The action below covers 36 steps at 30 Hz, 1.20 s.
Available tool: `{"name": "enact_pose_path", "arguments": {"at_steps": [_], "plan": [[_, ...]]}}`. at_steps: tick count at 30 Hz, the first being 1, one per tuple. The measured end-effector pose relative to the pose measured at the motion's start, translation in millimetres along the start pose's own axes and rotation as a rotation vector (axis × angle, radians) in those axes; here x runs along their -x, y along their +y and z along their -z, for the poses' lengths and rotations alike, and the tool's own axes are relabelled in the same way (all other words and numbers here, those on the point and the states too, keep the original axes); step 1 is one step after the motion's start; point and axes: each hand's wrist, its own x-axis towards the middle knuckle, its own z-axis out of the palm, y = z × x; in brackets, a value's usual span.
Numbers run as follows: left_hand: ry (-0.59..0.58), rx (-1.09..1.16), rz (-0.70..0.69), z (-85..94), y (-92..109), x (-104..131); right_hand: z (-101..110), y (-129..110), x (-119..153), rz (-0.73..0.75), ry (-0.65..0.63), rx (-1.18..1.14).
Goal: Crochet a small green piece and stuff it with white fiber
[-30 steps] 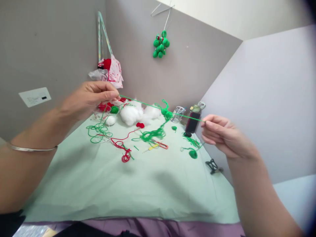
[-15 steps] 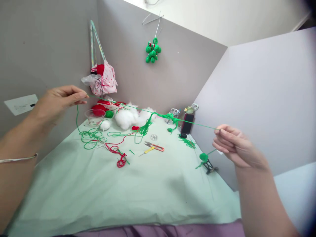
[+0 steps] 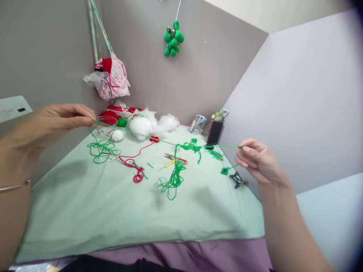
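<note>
Both arms reach forward, spread wide. The left hand (image 3: 66, 118) pinches green yarn (image 3: 219, 146) between thumb and fingers; the right hand (image 3: 258, 160), fingers curled, pinches it too. The yarn stretches between them, a green tangle (image 3: 177, 173) dangling midway.

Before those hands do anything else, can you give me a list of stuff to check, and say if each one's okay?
1. Left hand pinching the green strand: ok.
2. Right hand pinching the strand's other side: ok.
3. Strand free of clumps between the hands: not ok, a knotted green clump sits there.
4. Snips out of the hands: ok, on the cloth.
5. Hanging green bundle clear of the snips: cannot tell, it overlaps them in view.
6. Red yarn heap apart from that bundle: ok.
</note>
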Motion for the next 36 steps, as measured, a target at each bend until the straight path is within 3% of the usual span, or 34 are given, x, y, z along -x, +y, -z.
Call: {"name": "enact_pose_path", "arguments": {"at_steps": [4, 6, 8, 10, 13, 19, 21, 25, 30, 36], "plan": [[-0.391, -0.246, 0.034, -19.1, -18, 4, -12, 39, 2, -0.174, -0.103, 0.244], [-0.492, -0.385, 0.003, -30.8, -34, 5, -20, 65, 2, -0.204, -0.197, 0.461], [-0.489, -0.46, 0.002, -42.2, -46, 7, -28, 90, 2, -0.135, -0.28, 0.746], [-0.446, -0.524, -0.008, -52.9, -50, 10, -36, 109, 2, -0.082, -0.252, 0.839], [-0.423, -0.581, -0.063, -69.9, -39, 15, -48, 126, -1, -0.01, -0.218, 0.895], [-0.648, -0.44, -0.217, -126.3, -2, 31, -91, 137, -7, 0.071, -0.37, 0.994], [-0.711, -0.396, -0.25, -146.6, 2, 34, -105, 140, -10, 0.085, -0.382, 1.041], [-0.715, -0.35, -0.267, -175.7, 0, 30, -117, 143, -15, 0.087, -0.325, 1.074], [-0.744, -0.24, -0.261, -188.8, -2, 22, -111, 128, -22, 0.092, -0.171, 0.945], [-0.753, -0.029, -0.157, -181.0, 10, 23, -104, 100, -28, 0.099, -0.08, 0.623]]}}
